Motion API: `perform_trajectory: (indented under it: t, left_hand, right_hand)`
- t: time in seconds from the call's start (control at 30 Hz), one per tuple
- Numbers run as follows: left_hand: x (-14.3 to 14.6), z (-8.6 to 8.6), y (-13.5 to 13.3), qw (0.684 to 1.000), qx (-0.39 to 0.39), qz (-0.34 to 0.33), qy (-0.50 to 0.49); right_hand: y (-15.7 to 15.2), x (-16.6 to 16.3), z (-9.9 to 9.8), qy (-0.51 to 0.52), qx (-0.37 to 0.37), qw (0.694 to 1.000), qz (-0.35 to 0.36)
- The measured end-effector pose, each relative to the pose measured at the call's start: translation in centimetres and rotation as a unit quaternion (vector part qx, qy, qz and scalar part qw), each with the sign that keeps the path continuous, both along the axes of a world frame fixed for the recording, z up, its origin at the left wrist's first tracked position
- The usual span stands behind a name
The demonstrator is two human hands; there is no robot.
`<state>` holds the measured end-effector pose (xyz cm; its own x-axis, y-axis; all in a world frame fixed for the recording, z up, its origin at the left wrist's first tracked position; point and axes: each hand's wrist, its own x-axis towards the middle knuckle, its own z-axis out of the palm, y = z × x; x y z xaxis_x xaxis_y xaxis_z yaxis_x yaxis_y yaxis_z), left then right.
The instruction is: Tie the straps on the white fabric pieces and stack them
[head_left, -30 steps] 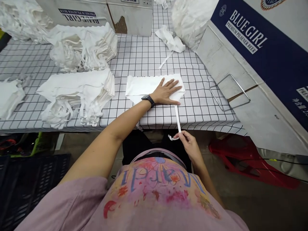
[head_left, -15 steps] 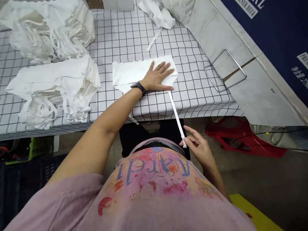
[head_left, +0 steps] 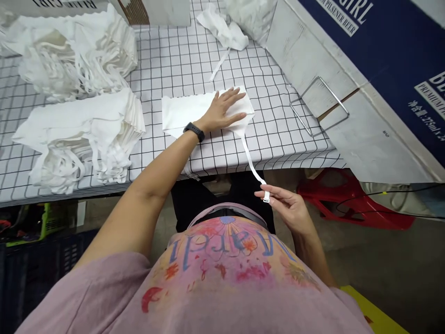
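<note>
A white fabric garment piece [head_left: 189, 111] lies flat near the front of the checked table. My left hand [head_left: 224, 111], wearing a black wristband, rests on its right half with the fingers spread. From the garment's lower right corner a narrow white strap [head_left: 249, 157] runs down over the table edge, bowed a little. My right hand [head_left: 287, 202] pinches the strap's far end between thumb and fingers, in front of my body. A small white buckle [head_left: 266, 197] shows at that end.
Stacks of similar white garments [head_left: 76, 120] stand at the left. Behind lies a crumpled white piece [head_left: 225, 32] with a strap. At the right are a blue and white carton [head_left: 365, 83] and a bent metal wire frame [head_left: 320, 106]. A red plastic stool [head_left: 337, 199] sits below.
My right hand has risen slightly with the strap end, and its fingers have closed more. The strap has gone from straight to slack. My left thumb has shifted up on the fabric.
</note>
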<state>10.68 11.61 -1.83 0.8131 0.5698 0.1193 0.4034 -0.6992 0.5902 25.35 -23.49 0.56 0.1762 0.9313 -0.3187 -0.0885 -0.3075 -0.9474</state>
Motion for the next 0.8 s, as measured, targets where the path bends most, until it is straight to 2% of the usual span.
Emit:
perform_trajectory:
  t: [0.1, 0.2, 0.27, 0.37, 0.47, 0.63, 0.8]
  left_hand:
    - [-1.8, 1.0, -0.6, 0.994, 0.031, 0.081, -0.059]
    - [-4.0, 1.7, -1.3, 0.986, 0.052, 0.15, -0.053]
    - [-5.3, 1.9, -1.7, 0.983, 0.058, 0.171, -0.043]
    - [-6.3, 1.9, -1.9, 0.986, 0.067, 0.15, -0.031]
    - [-6.1, 1.7, -1.8, 0.993, 0.076, 0.09, -0.009]
    - [-4.6, 1.5, -1.5, 0.993, 0.1, 0.038, 0.048]
    - [-4.1, 1.1, -1.1, 0.989, 0.122, 0.03, 0.076]
  right_hand:
    - [2.1, -0.4, 0.5, -0.039, -0.001, 0.998, -0.042]
    - [4.3, -0.6, 1.0, -0.091, 0.003, 0.994, -0.059]
    - [6.1, -0.6, 1.0, -0.123, 0.026, 0.99, -0.055]
    - [9.2, -0.5, 0.8, -0.172, 0.091, 0.98, -0.04]
    - [12.5, -0.8, 0.9, -0.182, 0.123, 0.974, -0.051]
    - [16.9, -2.0, 0.8, -0.052, 0.051, 0.991, -0.114]
    - [20.0, -2.8, -0.2, 0.024, 0.027, 0.993, -0.113]
